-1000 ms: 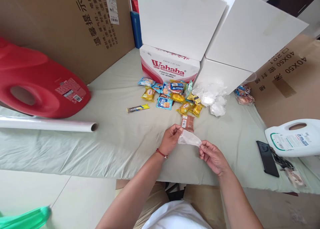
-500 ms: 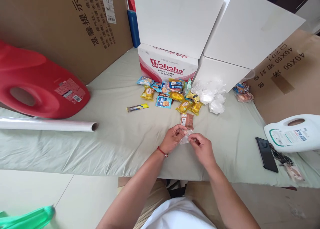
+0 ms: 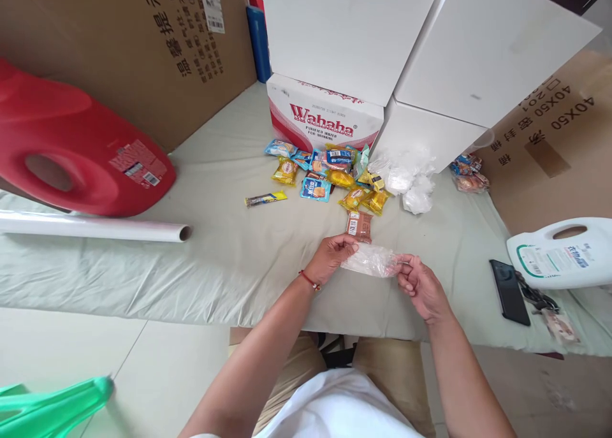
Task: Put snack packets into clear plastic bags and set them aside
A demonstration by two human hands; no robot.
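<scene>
A clear plastic bag (image 3: 369, 261) is stretched sideways between my two hands, just above the cloth-covered table. My left hand (image 3: 331, 257), with a red bracelet at the wrist, pinches the bag's left end. At its right end my right hand (image 3: 417, 282) grips the plastic between thumb and fingers. Right behind the bag lies a brown snack packet (image 3: 358, 225), its near edge close to my left fingertips. Farther back is a pile of wrapped snacks in yellow (image 3: 354, 197) and blue (image 3: 315, 188) packets. A bunch of crumpled clear bags (image 3: 404, 173) sits beside the pile.
A Wahaha carton (image 3: 325, 116) and white boxes (image 3: 351, 36) stand behind the snacks. On the left are a red jug (image 3: 95, 151) and a white roll (image 3: 95, 226); a thin yellow-black packet (image 3: 266, 199) lies nearer. A phone (image 3: 509, 291) and white bottle (image 3: 564, 253) are right.
My right hand has moved to the right, away from my left hand. The small bunched plastic between them is now drawn out into a wide strip.
</scene>
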